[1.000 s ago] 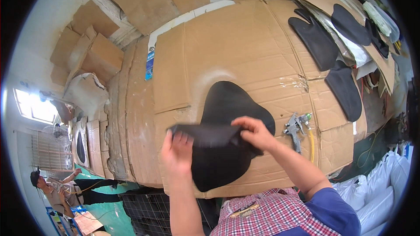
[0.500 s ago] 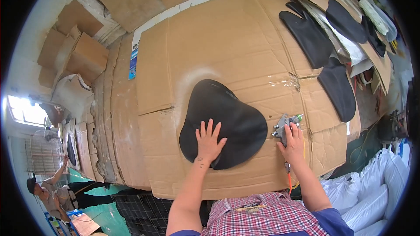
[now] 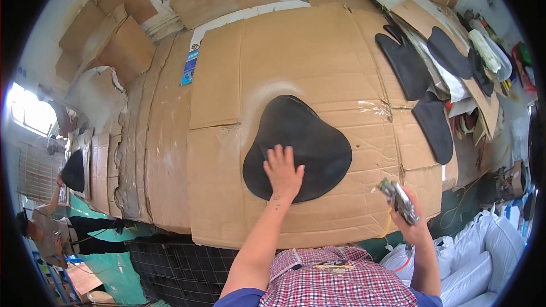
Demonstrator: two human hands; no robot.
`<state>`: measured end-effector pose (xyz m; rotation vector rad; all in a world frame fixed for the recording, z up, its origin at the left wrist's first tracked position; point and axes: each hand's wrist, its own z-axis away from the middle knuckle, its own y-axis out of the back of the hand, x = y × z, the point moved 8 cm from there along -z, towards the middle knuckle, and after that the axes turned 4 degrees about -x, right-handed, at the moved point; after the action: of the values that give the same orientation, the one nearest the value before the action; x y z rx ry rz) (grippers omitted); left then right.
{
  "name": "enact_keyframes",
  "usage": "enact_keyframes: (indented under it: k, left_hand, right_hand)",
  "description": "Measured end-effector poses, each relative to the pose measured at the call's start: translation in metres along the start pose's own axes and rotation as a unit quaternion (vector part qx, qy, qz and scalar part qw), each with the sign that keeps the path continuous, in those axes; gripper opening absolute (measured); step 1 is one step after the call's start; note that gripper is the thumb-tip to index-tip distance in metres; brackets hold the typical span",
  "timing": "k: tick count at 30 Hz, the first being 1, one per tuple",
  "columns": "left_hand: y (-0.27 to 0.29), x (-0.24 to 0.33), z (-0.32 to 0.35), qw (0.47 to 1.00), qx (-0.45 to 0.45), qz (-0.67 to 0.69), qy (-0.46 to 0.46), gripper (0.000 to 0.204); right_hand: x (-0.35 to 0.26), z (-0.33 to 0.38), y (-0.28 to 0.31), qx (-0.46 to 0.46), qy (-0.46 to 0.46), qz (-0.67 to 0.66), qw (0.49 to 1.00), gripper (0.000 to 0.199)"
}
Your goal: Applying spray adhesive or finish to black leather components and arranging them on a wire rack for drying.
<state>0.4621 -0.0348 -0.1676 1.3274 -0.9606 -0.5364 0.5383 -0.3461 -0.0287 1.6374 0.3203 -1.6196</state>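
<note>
A black saddle-shaped piece (image 3: 304,139) lies flat on the cardboard-covered table (image 3: 227,153). My left hand (image 3: 282,171) rests palm down on its near edge with the fingers spread. My right hand (image 3: 410,222) is lifted off the table near its front right corner and grips a metal spray gun (image 3: 398,200), whose yellow hose hangs down toward the floor.
More black cut pieces (image 3: 406,65) lie at the far right among cardboard sheets and scraps. Flattened boxes (image 3: 114,45) are stacked at the far left. White sacks (image 3: 483,250) stand low on the right. Another person (image 3: 51,233) works at the lower left.
The folded black piece was laid flat on the table. My left hand stays pressed on it; my right hand took the spray gun from the table and raised it.
</note>
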Motion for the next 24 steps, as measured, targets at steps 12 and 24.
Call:
enact_keyframes:
  k: [12,24]
  left_hand:
    - [-0.025,-0.069,0.036,0.928,0.113,0.328,0.134,0.03]
    - [-0.047,-0.188,0.107,0.676,0.225,0.577,0.4,0.033]
  right_hand:
    - [-0.059,0.065,-0.046,-0.084,0.001,-0.182,0.98,0.06]
    - [-0.09,0.107,-0.023,-0.008,-0.052,-0.107,0.993,0.057]
